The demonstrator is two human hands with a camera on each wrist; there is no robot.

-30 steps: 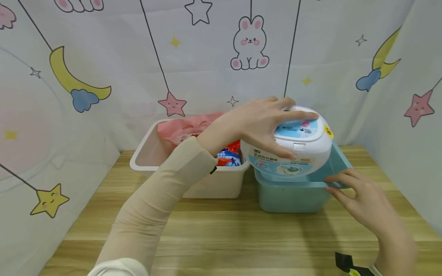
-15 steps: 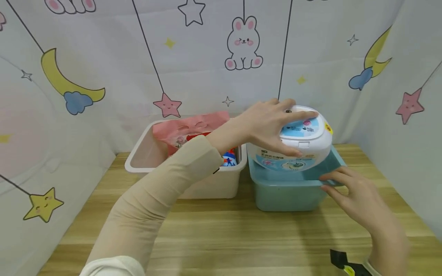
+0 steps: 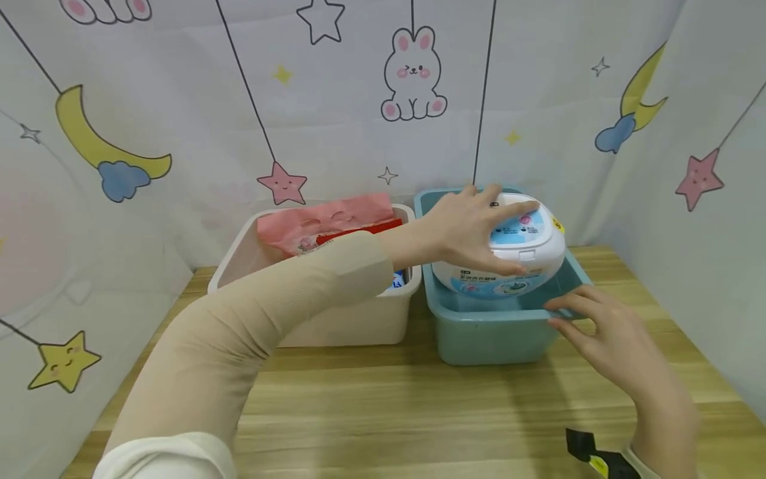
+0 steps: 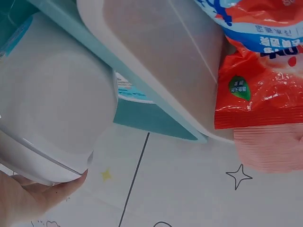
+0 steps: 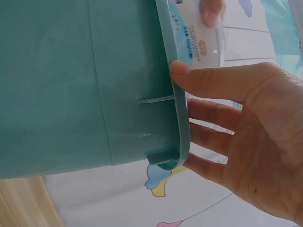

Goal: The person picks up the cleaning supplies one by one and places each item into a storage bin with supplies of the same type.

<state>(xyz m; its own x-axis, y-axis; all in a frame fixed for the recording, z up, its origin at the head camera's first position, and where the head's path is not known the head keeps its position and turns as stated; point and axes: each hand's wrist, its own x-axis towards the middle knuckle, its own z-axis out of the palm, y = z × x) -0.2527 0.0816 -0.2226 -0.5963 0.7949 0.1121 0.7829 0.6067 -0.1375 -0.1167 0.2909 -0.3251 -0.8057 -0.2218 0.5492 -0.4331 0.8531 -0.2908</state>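
My left hand (image 3: 467,229) grips a white tub of laundry capsules (image 3: 523,234) with a blue label from above, its fingers spread over the lid. In the left wrist view the tub (image 4: 57,90) shows its plain white underside, fingertips (image 4: 66,189) at its edge. The tub's lower part is inside the opening of the teal bin (image 3: 497,339), slightly tilted. At the bin's near right corner my right hand (image 3: 616,339) pinches the rim; in the right wrist view the thumb (image 5: 208,78) is on one side and the fingers on the other.
Left of the teal bin stands a cream bin (image 3: 347,326) holding a pink bag (image 3: 335,211) and a red packet (image 4: 255,94). A blue-and-white printed label (image 4: 130,90) shows inside the teal bin. Both stand on a wooden table (image 3: 383,412) before a patterned curtain (image 3: 335,120).
My left hand has lowered the tub further into the teal bin, and the bin's far rim now shows. The right hand keeps its hold on the rim. The head view has shifted slightly.
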